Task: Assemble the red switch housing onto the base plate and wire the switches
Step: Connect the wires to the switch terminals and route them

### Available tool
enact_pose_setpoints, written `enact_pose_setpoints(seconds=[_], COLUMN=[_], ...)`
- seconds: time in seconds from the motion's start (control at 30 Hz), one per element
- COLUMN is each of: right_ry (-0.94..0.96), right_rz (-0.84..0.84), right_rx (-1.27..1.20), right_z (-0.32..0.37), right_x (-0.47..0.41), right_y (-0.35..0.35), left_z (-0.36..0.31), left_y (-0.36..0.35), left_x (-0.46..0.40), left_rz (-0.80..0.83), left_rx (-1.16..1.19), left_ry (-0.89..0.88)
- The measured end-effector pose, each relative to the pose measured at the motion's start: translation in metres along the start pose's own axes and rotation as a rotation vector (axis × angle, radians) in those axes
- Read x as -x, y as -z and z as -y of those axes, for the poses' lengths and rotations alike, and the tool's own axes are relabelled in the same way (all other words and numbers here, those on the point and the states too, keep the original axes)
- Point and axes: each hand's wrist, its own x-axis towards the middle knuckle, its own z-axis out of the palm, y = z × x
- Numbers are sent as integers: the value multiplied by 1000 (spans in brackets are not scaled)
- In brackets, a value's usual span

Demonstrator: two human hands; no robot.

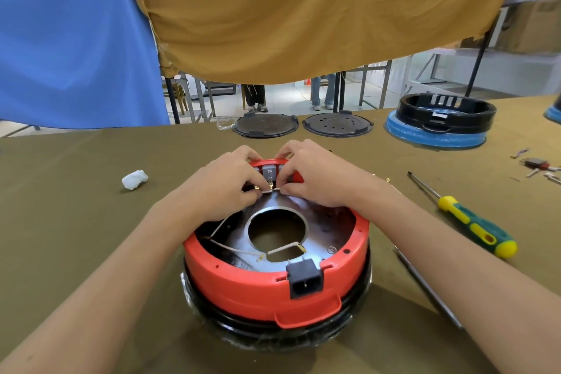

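Note:
The round red switch housing (243,285) sits on a black, film-wrapped body in front of me, with a shiny metal base plate (321,234) inside it that has a big round hole. A black power socket (305,281) is clipped into the near rim. Grey switches (270,172) sit at the far rim. My left hand (226,184) pinches a white wire end with a brass terminal below the switches. My right hand (314,174) pinches the other side of that wire, fingertips almost touching the left ones. More white wires (283,248) lie across the plate.
A yellow-and-green screwdriver (473,220) lies to the right, with a thin metal rod (425,285) nearer me. A white wad (134,179) lies to the left. Two black round lids (265,124) and a black housing on a blue ring (440,121) stand at the far edge. Small parts (537,165) lie far right.

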Motion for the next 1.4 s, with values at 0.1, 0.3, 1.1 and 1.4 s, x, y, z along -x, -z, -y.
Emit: enact_pose_setpoints(seconds=[0.1,0.3,1.1,1.4], right_ry=[2,-1,-4,-5], right_rz=[-1,-5,-9,-9], right_rx=[-2,1,-4,9], right_z=[0,-1,-1,-1], right_x=[0,-1,-2,-1], right_y=[0,-1,-2,-2], left_z=[-1,-1,0,-1], left_y=[0,1,0,-1], left_x=[0,1,1,-1], left_rz=[-27,-12,1,-7], left_rx=[15,11,6,-1], left_ry=[0,-6,2,15])
